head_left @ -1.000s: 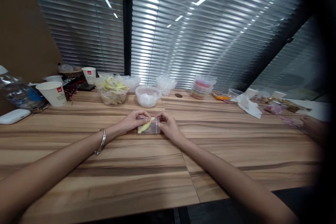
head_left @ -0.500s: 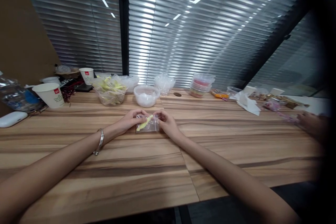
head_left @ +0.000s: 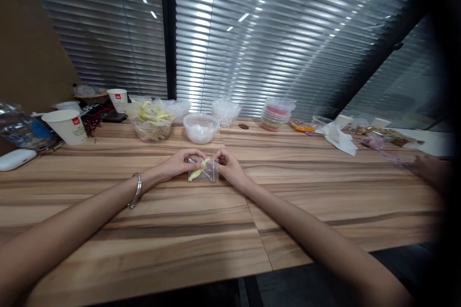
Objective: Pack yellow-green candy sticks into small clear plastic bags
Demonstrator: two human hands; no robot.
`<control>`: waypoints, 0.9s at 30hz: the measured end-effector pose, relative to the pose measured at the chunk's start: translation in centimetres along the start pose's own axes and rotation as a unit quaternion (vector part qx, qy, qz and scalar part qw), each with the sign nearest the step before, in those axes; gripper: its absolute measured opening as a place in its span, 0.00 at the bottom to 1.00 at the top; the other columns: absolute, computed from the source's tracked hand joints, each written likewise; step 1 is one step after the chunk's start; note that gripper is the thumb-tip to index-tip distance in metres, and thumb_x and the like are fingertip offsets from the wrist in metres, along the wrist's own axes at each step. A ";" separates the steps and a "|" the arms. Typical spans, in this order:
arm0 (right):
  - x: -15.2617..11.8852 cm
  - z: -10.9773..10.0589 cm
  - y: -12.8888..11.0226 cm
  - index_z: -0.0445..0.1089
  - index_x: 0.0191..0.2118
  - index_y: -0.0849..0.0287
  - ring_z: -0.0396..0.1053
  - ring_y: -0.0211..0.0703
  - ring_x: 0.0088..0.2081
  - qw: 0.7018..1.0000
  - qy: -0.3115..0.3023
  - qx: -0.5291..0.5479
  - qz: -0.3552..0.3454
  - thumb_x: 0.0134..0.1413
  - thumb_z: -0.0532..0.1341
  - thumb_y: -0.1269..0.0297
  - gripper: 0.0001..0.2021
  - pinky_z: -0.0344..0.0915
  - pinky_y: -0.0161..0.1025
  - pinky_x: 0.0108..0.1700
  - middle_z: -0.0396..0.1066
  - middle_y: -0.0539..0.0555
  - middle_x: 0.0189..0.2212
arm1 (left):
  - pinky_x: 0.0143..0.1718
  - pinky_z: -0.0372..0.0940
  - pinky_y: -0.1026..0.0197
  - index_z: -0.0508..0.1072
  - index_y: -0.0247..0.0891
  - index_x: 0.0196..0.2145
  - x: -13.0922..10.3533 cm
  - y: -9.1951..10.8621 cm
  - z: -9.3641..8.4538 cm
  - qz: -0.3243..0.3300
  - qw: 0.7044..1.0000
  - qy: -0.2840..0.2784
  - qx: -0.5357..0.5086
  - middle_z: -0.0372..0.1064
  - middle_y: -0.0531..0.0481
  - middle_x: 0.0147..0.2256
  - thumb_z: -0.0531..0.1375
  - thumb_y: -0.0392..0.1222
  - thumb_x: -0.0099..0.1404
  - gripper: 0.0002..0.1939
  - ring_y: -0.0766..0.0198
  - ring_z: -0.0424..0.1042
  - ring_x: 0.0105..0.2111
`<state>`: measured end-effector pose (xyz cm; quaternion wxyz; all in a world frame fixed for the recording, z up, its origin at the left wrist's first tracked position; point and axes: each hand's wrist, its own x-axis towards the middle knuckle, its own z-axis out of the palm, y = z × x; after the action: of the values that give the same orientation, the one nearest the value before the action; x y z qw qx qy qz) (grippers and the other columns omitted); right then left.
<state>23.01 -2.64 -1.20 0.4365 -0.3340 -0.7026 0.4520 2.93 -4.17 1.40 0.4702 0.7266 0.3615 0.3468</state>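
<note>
A small clear zip bag (head_left: 209,175) rests on the wooden table between my hands, with a thin yellow piece (head_left: 195,174) inside it. My left hand (head_left: 181,163) is closed on the bag's left side, fingertips over the yellow piece. My right hand (head_left: 229,167) pinches the bag's upper right edge near its opening. What exactly the yellow piece is, I cannot make out. Just beyond my hands stands a round clear tub (head_left: 200,129) with whitish, see-through contents. To its left, a clear bowl (head_left: 152,127) lined with plastic holds several similar yellow pieces.
Paper cups (head_left: 68,127), a water bottle (head_left: 21,127) and a white case (head_left: 16,159) stand at the left. Stacked tubs (head_left: 276,114), an orange packet (head_left: 301,126) and a crumpled tissue (head_left: 340,139) lie at the back right. Another person's hand (head_left: 430,170) is at the far right.
The yellow piece has shifted slightly inside the bag under my fingers. Both my hands stay in nearly the same place. The other person's hand has moved a little to the right.
</note>
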 end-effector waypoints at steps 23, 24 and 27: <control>0.4 0.1 -0.1 0.68 0.44 0.55 0.67 0.41 0.40 0.999 0.016 0.006 -0.040 0.53 0.58 0.55 0.14 0.65 0.39 0.43 0.70 0.53 0.40 | 0.33 0.62 0.65 0.71 0.33 0.36 0.8 -1.4 0.2 -0.030 0.986 0.093 -0.132 0.69 0.48 0.32 0.62 0.49 0.55 0.16 0.65 0.67 0.30; 0.4 0.1 -0.1 0.68 0.45 0.55 0.67 0.41 0.41 0.999 0.014 0.005 -0.042 0.53 0.58 0.56 0.15 0.65 0.39 0.43 0.70 0.53 0.42 | 0.32 0.62 0.65 0.71 0.33 0.35 0.8 -1.5 0.2 -0.030 0.987 0.096 -0.125 0.69 0.49 0.31 0.62 0.49 0.55 0.16 0.65 0.67 0.30; 0.3 0.1 -0.5 0.68 0.47 0.54 0.67 0.42 0.43 0.999 0.002 0.002 -0.044 0.53 0.58 0.57 0.16 0.64 0.40 0.45 0.69 0.54 0.44 | 0.32 0.62 0.65 0.72 0.34 0.34 0.7 -1.7 0.0 -0.023 0.989 0.102 -0.105 0.69 0.49 0.30 0.62 0.49 0.55 0.15 0.65 0.67 0.30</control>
<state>22.77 -2.55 -0.67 0.4580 -0.3031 -0.7149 0.4328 2.97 -3.08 -0.05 0.5124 0.6260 0.3856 0.4438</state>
